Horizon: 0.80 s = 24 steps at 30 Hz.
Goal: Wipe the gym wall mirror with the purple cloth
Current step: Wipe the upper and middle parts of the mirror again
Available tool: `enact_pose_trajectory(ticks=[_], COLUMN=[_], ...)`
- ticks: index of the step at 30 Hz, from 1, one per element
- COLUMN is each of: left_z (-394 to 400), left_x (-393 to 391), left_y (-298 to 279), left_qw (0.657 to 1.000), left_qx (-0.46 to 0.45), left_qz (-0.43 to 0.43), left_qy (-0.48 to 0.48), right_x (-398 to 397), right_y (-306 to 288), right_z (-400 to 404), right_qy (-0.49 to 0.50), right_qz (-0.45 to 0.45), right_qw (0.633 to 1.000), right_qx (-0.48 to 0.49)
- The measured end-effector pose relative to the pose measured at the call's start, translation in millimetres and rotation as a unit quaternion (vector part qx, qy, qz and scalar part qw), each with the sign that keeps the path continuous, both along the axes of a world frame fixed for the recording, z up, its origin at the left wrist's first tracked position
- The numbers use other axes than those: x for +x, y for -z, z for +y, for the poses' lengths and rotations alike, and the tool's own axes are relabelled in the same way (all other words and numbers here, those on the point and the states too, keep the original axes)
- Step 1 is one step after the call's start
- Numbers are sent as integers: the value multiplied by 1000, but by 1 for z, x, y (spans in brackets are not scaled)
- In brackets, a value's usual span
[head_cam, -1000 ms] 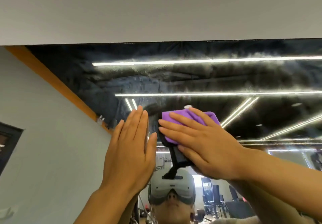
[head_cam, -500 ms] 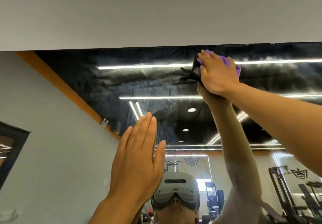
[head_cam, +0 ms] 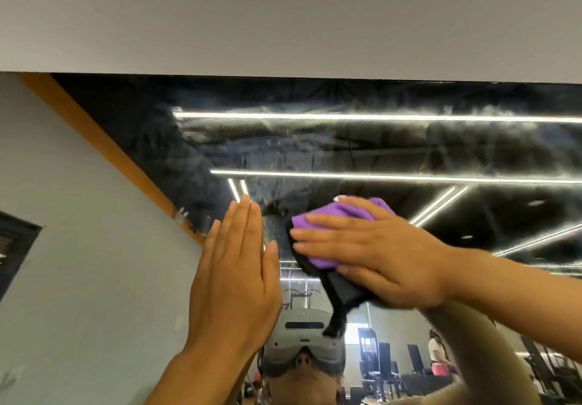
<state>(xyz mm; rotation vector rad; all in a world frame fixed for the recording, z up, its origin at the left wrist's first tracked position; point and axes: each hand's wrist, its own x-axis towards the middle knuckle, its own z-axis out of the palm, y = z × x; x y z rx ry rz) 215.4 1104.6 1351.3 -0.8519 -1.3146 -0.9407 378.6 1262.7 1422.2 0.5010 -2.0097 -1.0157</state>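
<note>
The wall mirror (head_cam: 409,149) fills the middle and lower view, streaked with hazy smears near its top. My right hand (head_cam: 374,253) lies flat with straight fingers on the purple cloth (head_cam: 318,217), pressing it against the glass at centre. A dark underside of the cloth hangs below the hand. My left hand (head_cam: 236,275) rests flat on the mirror just left of the cloth, fingers together and pointing up, holding nothing.
A plain grey wall (head_cam: 283,17) runs above the mirror's top edge. The glass reflects ceiling light strips, an orange-trimmed wall at left, gym machines at lower right and a person wearing a headset.
My right hand with the cloth went up to the mirror's top edge half a second ago and has come back down to centre beside the left hand. The left hand stays in place.
</note>
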Motion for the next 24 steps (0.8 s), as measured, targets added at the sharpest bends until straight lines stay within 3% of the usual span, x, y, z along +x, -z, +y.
enact_pose_trajectory(ticks=[5,7,10,12,14,16,18,21,24], left_z=[-1,0,1,1,1,0,-3,-12,-23], left_x=[-1,-3,-4,-2,-1,0,2,0,-10], left_y=[3,3,3,5,7,7,5,6,13], left_qw=[1000,1000,1000,1000,1000,999,998,998,998], left_qx=[0,-2,2,7,22,39,41,33,20], left_qz=[7,14,19,7,-11,-31,-50,-60,-57], left_qy=[-7,-3,-6,-2,0,-5,-6,-2,-11], right_x=[-12,-17,-31,-40,-45,-47,-43,-32,-23], right_y=[-90,-122,-143,-137,-114,-78,-40,-4,1], right_z=[-1,2,-8,-20,-30,-36,-38,-33,-26], right_qy=[-35,-36,-11,-11,-26,-21,-6,1,12], right_qz=[140,236,380,397,343,240,144,13,-61], right_qw=[980,947,867,855,897,952,984,1000,997], right_qx=[-134,-216,-322,-334,-278,-191,-105,-15,51])
